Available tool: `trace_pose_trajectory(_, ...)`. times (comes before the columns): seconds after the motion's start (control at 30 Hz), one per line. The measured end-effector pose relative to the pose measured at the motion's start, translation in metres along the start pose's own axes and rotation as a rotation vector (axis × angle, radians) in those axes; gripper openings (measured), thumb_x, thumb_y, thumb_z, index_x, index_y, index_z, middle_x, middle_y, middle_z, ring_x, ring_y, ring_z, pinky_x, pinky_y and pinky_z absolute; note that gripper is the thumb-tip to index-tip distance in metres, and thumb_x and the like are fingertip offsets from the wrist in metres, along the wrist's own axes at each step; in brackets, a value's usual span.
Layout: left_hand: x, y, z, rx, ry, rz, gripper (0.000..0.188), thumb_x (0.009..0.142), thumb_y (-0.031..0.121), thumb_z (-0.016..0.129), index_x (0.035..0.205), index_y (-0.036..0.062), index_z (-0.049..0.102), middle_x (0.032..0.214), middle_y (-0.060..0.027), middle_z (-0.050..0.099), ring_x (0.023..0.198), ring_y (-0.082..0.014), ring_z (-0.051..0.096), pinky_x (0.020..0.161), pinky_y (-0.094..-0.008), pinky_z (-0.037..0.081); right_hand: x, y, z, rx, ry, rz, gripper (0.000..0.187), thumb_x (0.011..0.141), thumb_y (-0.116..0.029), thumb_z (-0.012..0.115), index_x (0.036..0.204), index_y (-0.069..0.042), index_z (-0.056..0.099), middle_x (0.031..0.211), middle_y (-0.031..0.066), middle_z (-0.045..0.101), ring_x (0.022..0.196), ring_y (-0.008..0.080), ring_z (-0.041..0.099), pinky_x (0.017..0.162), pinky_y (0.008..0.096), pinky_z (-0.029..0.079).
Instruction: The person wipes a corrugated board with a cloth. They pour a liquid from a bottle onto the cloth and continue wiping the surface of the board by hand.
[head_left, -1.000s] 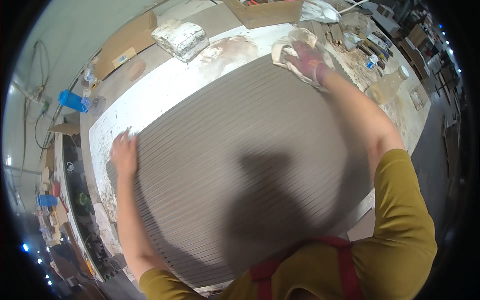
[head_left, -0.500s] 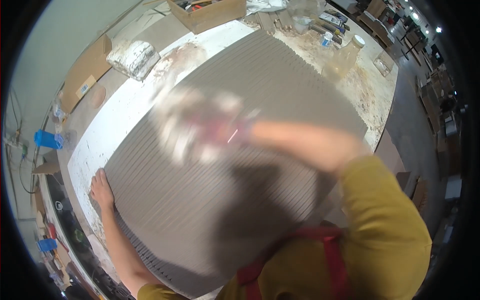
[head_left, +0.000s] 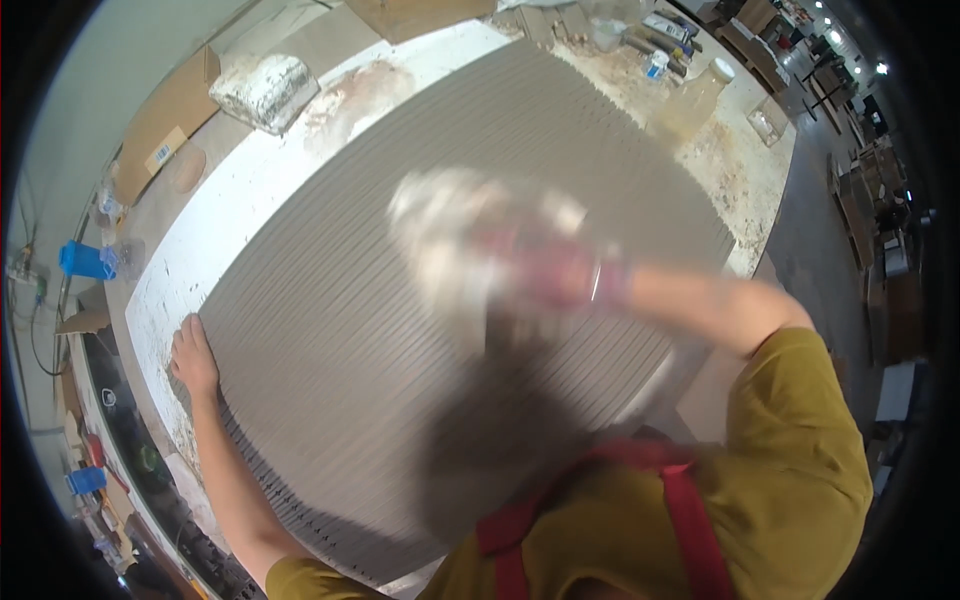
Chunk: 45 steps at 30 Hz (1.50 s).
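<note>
Grooved grey-brown panel (head_left: 310, 330), flat on the stained bench (head_left: 745, 165): left hand (head_left: 196, 362) rests unclenched at its left edge, blurred right hand (head_left: 545, 265) grasps a pale cloth (head_left: 440, 230), whose loose folds could snag the ridges, dragging the panel askew.

Pale cloth (head_left: 435, 235) now nearer the panel's (head_left: 320, 400) middle.

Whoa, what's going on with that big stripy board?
A person has both hands at it. Their left hand rests on the left edge of the grooved board. Their right hand, in a pinkish glove, holds a pale cloth over the middle. Hand and cloth are blurred, so I can't tell whether the cloth is touching the board right now.
</note>
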<state>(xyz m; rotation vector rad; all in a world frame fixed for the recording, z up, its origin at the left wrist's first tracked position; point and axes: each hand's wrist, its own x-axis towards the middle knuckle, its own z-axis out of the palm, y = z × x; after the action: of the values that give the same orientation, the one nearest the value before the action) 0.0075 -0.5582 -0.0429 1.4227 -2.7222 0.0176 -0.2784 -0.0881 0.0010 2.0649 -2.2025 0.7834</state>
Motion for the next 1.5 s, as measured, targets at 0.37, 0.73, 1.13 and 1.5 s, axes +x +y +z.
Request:
trace_pose_trajectory(0.37, 0.007, -0.002, 0.008, 0.017, -0.015, -0.026, 0.051, 0.097, 0.049, 0.025, 0.136, 0.0219, 0.044, 0.130, -0.0069, 0.049, 0.124, -0.0272, 0.042, 0.103, -0.0516, 0.025, 0.017, -0.047, 0.033, -0.065, -0.064, 0.024, 0.060, 0.090, -0.043, 0.050, 0.131, 0.000, 0.042, 0.122, 0.0197, 0.054, 0.094, 0.0257, 0.062, 0.083, 0.0321, 0.051)
trace_pose_trajectory(0.73, 0.018, 0.022, 0.003, 0.035, 0.025, 0.042, 0.050, 0.097, 0.047, 0.026, 0.133, 0.0197, 0.048, 0.126, -0.0057, 0.051, 0.119, -0.0263, 0.045, 0.098, -0.0484, 0.030, -0.057, 0.114, -0.089, -0.345, -0.068, 1.020, 0.057, 0.090, -0.046, 0.048, 0.125, -0.002, 0.048, 0.110, 0.0164, 0.061, 0.092, 0.0226, 0.062, 0.087, 0.0317, 0.049)
trace_pose_trajectory(1.13, 0.014, -0.015, 0.014, 0.117, 0.023, 0.086, 0.049, 0.099, 0.040, 0.025, 0.136, 0.0141, 0.045, 0.131, -0.0091, 0.050, 0.122, -0.0254, 0.045, 0.100, -0.0488, 0.031, -0.037, 0.081, -0.017, -0.029, 0.112, 0.496, 0.063, 0.091, -0.045, 0.048, 0.136, -0.002, 0.037, 0.133, 0.0202, 0.046, 0.119, 0.0328, 0.048, 0.100, 0.0399, 0.038)
trace_pose_trajectory(1.5, 0.004, 0.017, 0.002, 0.056, 0.072, 0.021, 0.046, 0.097, 0.046, 0.027, 0.129, 0.0221, 0.050, 0.121, -0.0100, 0.053, 0.118, -0.0294, 0.046, 0.100, -0.0556, 0.029, 0.227, -0.077, 0.163, -0.106, 0.057, 0.161, 0.083, 0.081, -0.060, 0.051, 0.141, -0.004, 0.035, 0.146, 0.0207, 0.032, 0.139, 0.0302, 0.024, 0.113, 0.0449, 0.020)
